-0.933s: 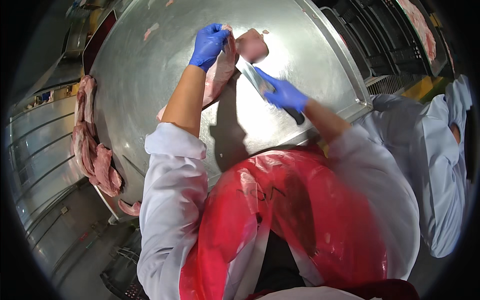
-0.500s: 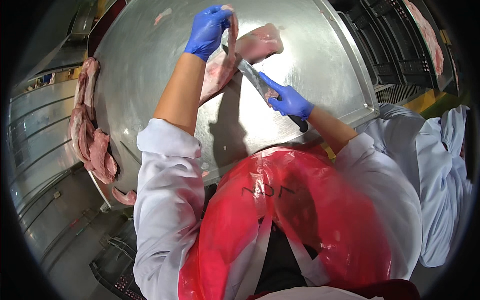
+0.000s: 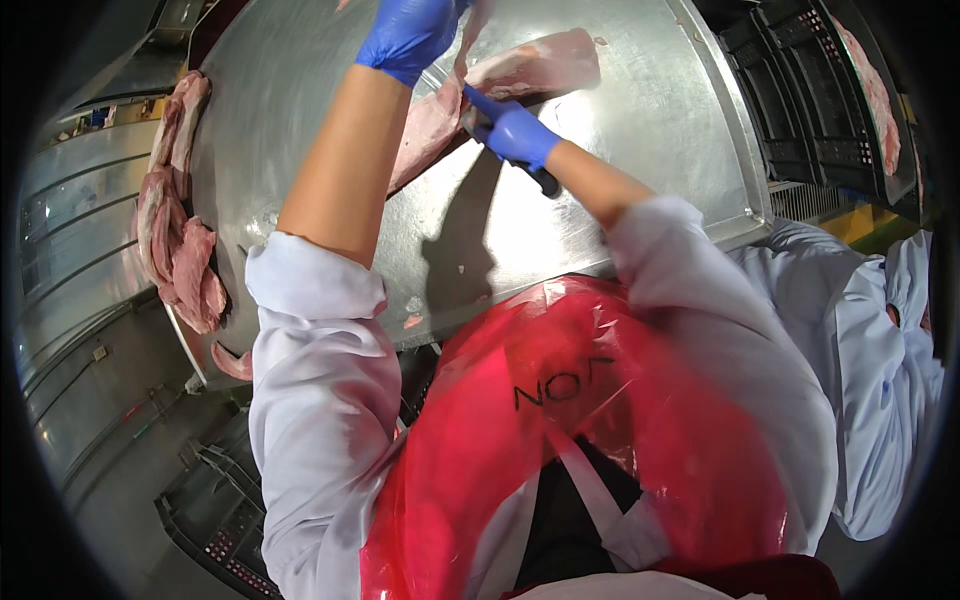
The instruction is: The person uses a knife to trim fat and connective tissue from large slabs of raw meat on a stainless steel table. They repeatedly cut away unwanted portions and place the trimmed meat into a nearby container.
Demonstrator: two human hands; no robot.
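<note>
A long pale-pink piece of meat [image 3: 540, 65] lies slantwise across the steel table [image 3: 650, 150]. My left hand [image 3: 412, 35], blue-gloved, is closed at the upper edge on a thin meat strip [image 3: 470, 42], pulling it taut and up from the piece. My right hand [image 3: 515, 132], gloved alike, grips a knife [image 3: 543, 182] by its black handle, the index finger stretched along it toward the base of the strip. Most of the blade is hidden behind the strip and my left forearm.
Several trimmed meat strips [image 3: 165, 200] hang along the table's left edge, with a small scrap [image 3: 232, 360] below. Black crates [image 3: 800, 90] stand at the right, one holding meat [image 3: 868, 90]. A co-worker's pale sleeve [image 3: 870, 370] is close on my right.
My right hand and the knife have moved up and left, to the base of the strip. The left hand has shifted slightly upward, still holding the strip.
</note>
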